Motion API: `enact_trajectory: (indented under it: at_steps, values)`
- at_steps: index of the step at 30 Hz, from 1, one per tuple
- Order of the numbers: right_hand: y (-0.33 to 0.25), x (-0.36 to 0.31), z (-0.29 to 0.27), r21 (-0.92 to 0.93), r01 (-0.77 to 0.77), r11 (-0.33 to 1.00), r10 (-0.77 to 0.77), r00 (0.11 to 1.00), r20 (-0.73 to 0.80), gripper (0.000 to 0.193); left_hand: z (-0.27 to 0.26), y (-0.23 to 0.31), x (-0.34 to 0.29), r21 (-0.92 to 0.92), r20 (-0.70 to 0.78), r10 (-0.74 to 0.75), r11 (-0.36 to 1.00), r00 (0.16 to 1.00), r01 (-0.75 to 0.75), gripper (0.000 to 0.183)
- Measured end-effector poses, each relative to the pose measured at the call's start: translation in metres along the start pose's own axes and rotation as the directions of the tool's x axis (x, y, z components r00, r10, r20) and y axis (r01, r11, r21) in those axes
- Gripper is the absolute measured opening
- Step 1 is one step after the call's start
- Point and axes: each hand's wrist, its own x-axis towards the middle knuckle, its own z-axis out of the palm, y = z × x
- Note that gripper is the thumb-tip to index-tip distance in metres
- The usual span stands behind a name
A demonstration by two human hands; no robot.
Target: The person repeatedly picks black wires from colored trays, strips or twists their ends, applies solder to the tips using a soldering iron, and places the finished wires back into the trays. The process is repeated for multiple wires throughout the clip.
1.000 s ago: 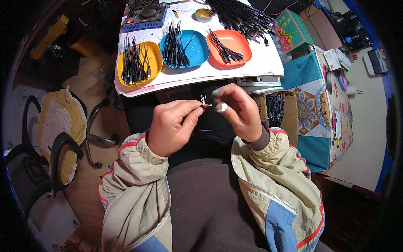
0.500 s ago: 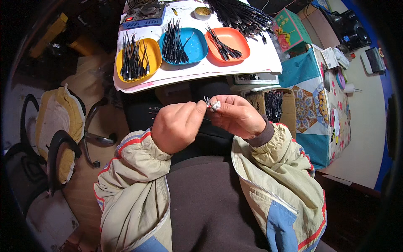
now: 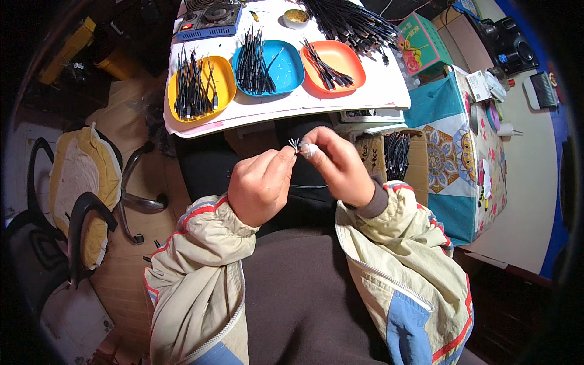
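My left hand (image 3: pixel 258 185) is closed, its thumb and forefinger pinching a small bunch of thin cables. The fanned white wire ends (image 3: pixel 294 143) stick up past the fingertips. A bit of red shows just below these ends. Close against them is my right hand (image 3: pixel 342 167), thumb and forefinger bent together; what lies between them is hidden. White wrapping (image 3: pixel 309 149) covers the right thumb tip. Black cable tips (image 3: pixel 158 244) show beside my left sleeve.
On the white table stand a yellow tray (image 3: pixel 229 79), a blue tray (image 3: pixel 296 67) and an orange tray (image 3: pixel 358 64), each holding black cables. Behind them are a blue heating device (image 3: pixel 210 29), a small bowl (image 3: pixel 296 19) and a cable heap (image 3: pixel 359 27). A cardboard box (image 3: pixel 418 158) holds more cables.
My right hand has tilted more upright and its fingers have shifted around the wire ends. The white ends now fan out more visibly. My left hand has moved slightly right.
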Motion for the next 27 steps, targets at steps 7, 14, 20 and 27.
enact_trajectory:
  at_steps: [7,14,20,27]
  values:
    - [-0.012,0.001,-0.023,-0.064,0.15,0.987,-0.141,0.982,0.129,0.024,-0.016,-0.011,-0.003,-0.648,0.454,-0.4,0.465,0.796,0.603,0.015]
    - [-0.028,0.003,-0.02,-0.313,0.502,0.807,-0.454,0.864,0.217,0.023,-0.02,-0.013,0.004,-0.717,0.644,-0.316,0.067,0.696,0.694,0.015]
    - [-0.014,-0.007,-0.026,-0.419,0.407,0.812,-0.428,0.903,0.048,0.02,-0.012,-0.003,-0.002,-0.788,0.541,-0.477,0.0,0.693,0.616,0.016]
    - [-0.012,-0.009,-0.044,-0.604,0.442,0.664,-0.52,0.852,0.051,0.038,-0.013,-0.009,-0.002,-0.775,0.622,-0.321,-0.387,0.715,0.5,0.018]
